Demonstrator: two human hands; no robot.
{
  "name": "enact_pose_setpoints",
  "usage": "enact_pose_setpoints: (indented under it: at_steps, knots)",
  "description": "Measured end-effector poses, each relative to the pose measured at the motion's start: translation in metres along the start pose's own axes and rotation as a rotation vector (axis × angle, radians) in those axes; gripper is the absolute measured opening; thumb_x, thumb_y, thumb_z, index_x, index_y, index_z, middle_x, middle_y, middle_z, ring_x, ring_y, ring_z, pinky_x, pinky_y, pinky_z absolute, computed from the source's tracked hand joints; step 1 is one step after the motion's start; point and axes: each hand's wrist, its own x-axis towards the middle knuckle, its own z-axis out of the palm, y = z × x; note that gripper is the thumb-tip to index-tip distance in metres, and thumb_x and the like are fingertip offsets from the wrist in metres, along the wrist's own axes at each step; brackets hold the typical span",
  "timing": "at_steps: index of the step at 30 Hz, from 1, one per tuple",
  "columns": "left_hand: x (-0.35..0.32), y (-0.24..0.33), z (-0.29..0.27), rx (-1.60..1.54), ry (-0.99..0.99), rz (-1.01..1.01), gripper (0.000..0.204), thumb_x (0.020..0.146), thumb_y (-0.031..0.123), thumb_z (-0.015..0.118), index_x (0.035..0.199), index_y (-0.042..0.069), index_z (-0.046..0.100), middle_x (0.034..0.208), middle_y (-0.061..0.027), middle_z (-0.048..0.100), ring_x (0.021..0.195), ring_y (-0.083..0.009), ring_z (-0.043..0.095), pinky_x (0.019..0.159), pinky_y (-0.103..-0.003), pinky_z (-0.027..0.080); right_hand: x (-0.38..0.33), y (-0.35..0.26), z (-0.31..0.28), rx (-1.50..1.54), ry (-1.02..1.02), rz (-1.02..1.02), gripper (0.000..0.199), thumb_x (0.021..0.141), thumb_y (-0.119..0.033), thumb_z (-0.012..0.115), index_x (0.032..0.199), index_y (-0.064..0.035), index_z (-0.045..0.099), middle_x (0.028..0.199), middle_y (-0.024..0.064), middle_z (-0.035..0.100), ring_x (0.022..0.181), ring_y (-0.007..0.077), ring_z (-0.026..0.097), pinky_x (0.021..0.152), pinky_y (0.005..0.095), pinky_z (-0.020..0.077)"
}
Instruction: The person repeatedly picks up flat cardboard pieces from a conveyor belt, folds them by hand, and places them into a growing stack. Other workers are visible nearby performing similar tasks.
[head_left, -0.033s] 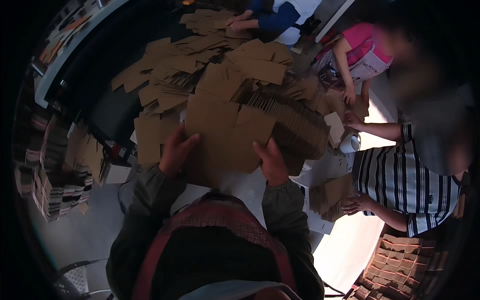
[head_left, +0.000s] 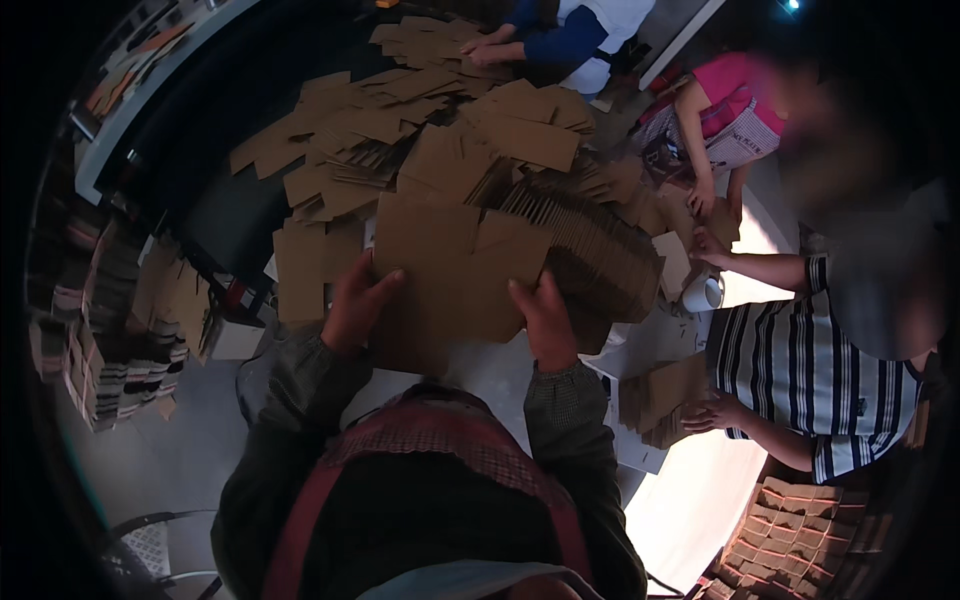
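Observation:
In front of my body I hold flat brown cardboard pieces [head_left: 440, 270] with a slit at the top edge. My left hand [head_left: 355, 300] grips the left edge, thumb lying over the face and fingers hidden behind. At the right edge my right hand [head_left: 545, 320] closes the same way, thumb on top. Whether it is one sheet or a few together, I cannot tell. Just beyond, a row of upright cardboard pieces [head_left: 600, 245] leans to the right. Farther off, a loose heap of cut cardboard [head_left: 340, 130] spreads over a dark surface.
At the right, a person in a striped shirt [head_left: 790, 370] touches a small cardboard stack [head_left: 660, 395]. A person in pink [head_left: 725, 110] and one with blue sleeves [head_left: 560, 35] handle cardboard farther off. A white roll [head_left: 702, 293] stands near the striped shirt. Tied bundles [head_left: 795, 535] lie lower right, stacks [head_left: 120, 350] at left.
The surroundings have shifted slightly to the right in view. The cardboard in my hands has tilted a little; both hands keep the same grip.

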Motion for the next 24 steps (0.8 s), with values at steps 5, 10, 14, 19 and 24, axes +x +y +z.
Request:
enact_pose_setpoints:
  at_steps: [5,10,14,19,24]
  knots:
    - [-0.021,0.002,0.018,-0.223,0.173,-0.048,0.034,0.093,0.016,0.063,0.121,-0.002,0.054,0.110,-0.0071,0.064,0.098,-0.0136,0.060,0.085,-0.029,0.049,0.012,0.007,0.020,-0.353,0.161,-0.168,0.059,0.095,-0.015,0.059,0.145,-0.0018,0.030,0.133,0.0131,0.050,0.119,0.0199,0.050,0.100,0.0342,0.0410]
    - [-0.015,-0.036,0.015,-0.147,0.390,-0.282,0.036,0.092,0.030,0.066,0.109,-0.001,0.061,0.096,-0.0047,0.067,0.082,-0.0120,0.062,0.076,-0.027,0.050,0.009,0.011,0.025,-0.666,0.240,-0.273,0.056,0.093,-0.011,0.060,0.142,0.0014,0.033,0.130,0.0151,0.053,0.116,0.0197,0.052,0.101,0.0336,0.0404]
    - [-0.007,-0.076,0.000,-0.376,0.488,-0.258,0.036,0.095,0.036,0.062,0.101,0.001,0.063,0.089,-0.0017,0.066,0.076,-0.0087,0.059,0.069,-0.025,0.048,0.003,0.039,0.016,-0.284,0.367,-0.153,0.047,0.091,-0.005,0.059,0.131,0.0029,0.037,0.126,0.0159,0.056,0.113,0.0186,0.055,0.097,0.0314,0.0420]
    - [0.044,-0.064,-0.027,0.028,0.613,-0.379,0.035,0.098,0.034,0.056,0.091,0.001,0.066,0.082,-0.0027,0.066,0.070,-0.0074,0.050,0.064,-0.026,0.043,-0.003,0.028,0.000,-0.089,0.543,-0.261,0.046,0.090,-0.001,0.058,0.131,-0.0016,0.039,0.122,0.0121,0.054,0.110,0.0182,0.054,0.095,0.0318,0.0429]
    - [0.169,-0.093,-0.072,0.113,0.666,-0.099,0.035,0.093,0.029,0.062,0.109,-0.002,0.062,0.086,-0.0136,0.065,0.076,-0.0204,0.057,0.072,-0.033,0.047,-0.057,-0.052,0.018,-0.136,0.794,-0.432,0.045,0.089,0.003,0.056,0.132,-0.0021,0.045,0.118,0.0088,0.057,0.110,0.0182,0.054,0.095,0.0313,0.0433]
